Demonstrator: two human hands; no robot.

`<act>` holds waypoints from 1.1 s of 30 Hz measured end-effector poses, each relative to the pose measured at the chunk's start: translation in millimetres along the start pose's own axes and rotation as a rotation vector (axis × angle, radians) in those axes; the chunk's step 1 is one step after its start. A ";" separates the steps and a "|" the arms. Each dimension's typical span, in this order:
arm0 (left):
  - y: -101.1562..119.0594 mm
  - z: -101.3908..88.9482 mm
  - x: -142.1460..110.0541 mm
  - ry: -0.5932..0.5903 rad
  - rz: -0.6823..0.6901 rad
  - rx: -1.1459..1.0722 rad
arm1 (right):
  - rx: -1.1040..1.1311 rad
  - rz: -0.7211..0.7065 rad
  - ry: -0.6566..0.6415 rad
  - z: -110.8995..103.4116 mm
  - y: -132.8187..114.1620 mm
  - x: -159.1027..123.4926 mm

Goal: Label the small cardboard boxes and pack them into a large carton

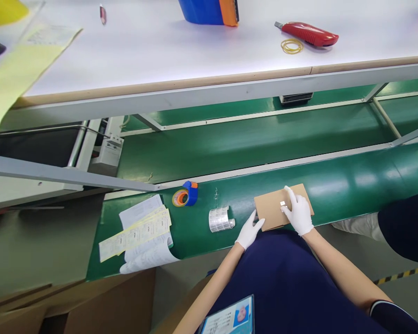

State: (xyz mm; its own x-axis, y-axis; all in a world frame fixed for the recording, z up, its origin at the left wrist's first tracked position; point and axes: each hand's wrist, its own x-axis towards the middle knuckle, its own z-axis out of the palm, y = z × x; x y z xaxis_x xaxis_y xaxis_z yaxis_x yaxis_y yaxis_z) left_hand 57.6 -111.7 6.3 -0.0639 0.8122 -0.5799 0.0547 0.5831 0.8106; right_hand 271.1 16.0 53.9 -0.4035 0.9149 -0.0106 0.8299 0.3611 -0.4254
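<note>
- Left hand [250,230], in a white glove: fingers [253,217] pressed together against the left edge of the brown cardboard sheet [271,209]; whether they grip it, I cannot tell.
- Right hand [299,215], also gloved: fingers [290,195] spread on top of the sheet, the index stretched toward its far edge.
- The sheet lies flat on the green conveyor belt [334,190], right in front of the person, with a small white label [282,203] on it just beside the right fingers.
- Left of the sheet, on the belt: a roll of silver labels [220,219], a blue and orange tape dispenser [185,194], and a pile of papers and label strips [139,236].
- Beyond the belts, on the white counter [160,55]: a red box cutter [308,34] and rubber bands [291,46].
</note>
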 end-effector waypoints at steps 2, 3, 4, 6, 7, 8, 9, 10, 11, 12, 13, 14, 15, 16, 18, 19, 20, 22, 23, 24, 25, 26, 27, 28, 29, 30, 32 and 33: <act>0.4 0.0 -1.3 0.003 -0.004 -0.006 | -0.028 0.054 0.089 -6.1 12.7 1.3; 0.6 0.0 -1.7 0.003 -0.004 -0.011 | -0.022 0.075 0.125 -8.0 19.4 1.6; 0.7 0.0 -2.0 0.003 -0.004 -0.015 | -0.006 0.086 0.148 -8.7 25.4 1.3; 0.8 -0.1 -2.2 0.003 -0.007 -0.010 | 0.036 0.086 0.156 -6.5 33.1 -1.0; 0.5 -0.1 -2.0 0.003 -0.007 -0.001 | 0.051 0.084 0.149 -3.8 34.6 -2.7; 0.0 -0.2 -1.8 0.002 -0.003 0.006 | 0.058 0.086 0.142 -0.4 34.8 -4.5; -1.0 -0.3 -1.3 0.001 0.003 0.008 | 0.056 0.093 0.142 3.4 33.9 -6.3; -2.3 -0.4 -0.7 -0.001 0.008 0.008 | 0.046 0.104 0.150 7.3 32.4 -7.8; -3.8 -0.5 0.1 -0.002 0.014 0.006 | 0.033 0.117 0.167 11.0 30.7 -8.7; -5.5 -0.7 1.3 -0.004 0.022 0.001 | 0.021 0.127 0.188 14.2 28.9 -9.1; -7.2 -1.0 2.8 -0.008 0.033 -0.008 | 0.010 0.131 0.210 16.9 27.4 -8.7; -8.6 -1.6 4.7 -0.013 0.046 -0.021 | 0.002 0.130 0.231 19.1 26.0 -7.6; -9.5 -2.5 7.2 -0.016 0.062 -0.034 | -0.005 0.126 0.249 20.6 24.6 -5.7; -9.8 -3.8 10.1 -0.011 0.080 -0.043 | -0.009 0.123 0.265 21.7 23.3 -3.0; -7.6 -7.5 17.6 0.023 0.105 -0.044 | -0.011 0.126 0.283 22.8 20.4 4.9; -5.2 -10.0 21.9 0.050 0.112 -0.033 | -0.011 0.132 0.285 23.1 18.7 10.0; -2.0 -12.8 26.6 0.078 0.117 -0.019 | -0.010 0.140 0.283 23.4 17.0 15.6; 5.2 -19.1 35.9 0.123 0.117 0.001 | -0.006 0.157 0.276 24.6 13.8 27.3; 8.5 -22.5 40.0 0.141 0.116 0.007 | -0.004 0.164 0.276 25.7 12.4 32.6; 11.2 -25.8 43.4 0.158 0.117 0.016 | -0.001 0.170 0.282 27.1 11.3 37.2; 12.9 -28.7 45.6 0.177 0.118 0.029 | 0.001 0.172 0.293 28.8 10.4 40.8; 13.6 -31.2 46.4 0.196 0.117 0.050 | 0.002 0.171 0.308 30.7 9.7 43.3; 13.4 -32.8 45.7 0.215 0.112 0.077 | 0.004 0.167 0.329 32.7 9.4 44.7; 12.3 -33.5 43.4 0.233 0.101 0.107 | 0.008 0.161 0.351 34.6 9.2 45.2; 10.7 -33.2 39.7 0.245 0.076 0.137 | 0.015 0.155 0.369 36.6 9.2 45.1; 8.9 -32.1 34.7 0.240 0.038 0.153 | 0.024 0.150 0.382 38.5 9.3 44.9; 6.6 -28.7 21.2 0.195 -0.065 0.170 | 0.046 0.150 0.387 41.9 9.8 44.9; 6.9 -27.5 12.8 0.178 -0.130 0.193 | 0.052 0.155 0.382 43.4 10.1 45.4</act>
State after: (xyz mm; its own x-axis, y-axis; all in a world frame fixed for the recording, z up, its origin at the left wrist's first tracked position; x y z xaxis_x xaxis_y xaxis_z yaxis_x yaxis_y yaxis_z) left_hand 29.7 -97.8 6.7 -0.2553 0.7244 -0.6404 0.2225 0.6886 0.6902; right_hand 244.4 53.4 9.9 -0.0954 0.9623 0.2546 0.8448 0.2135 -0.4906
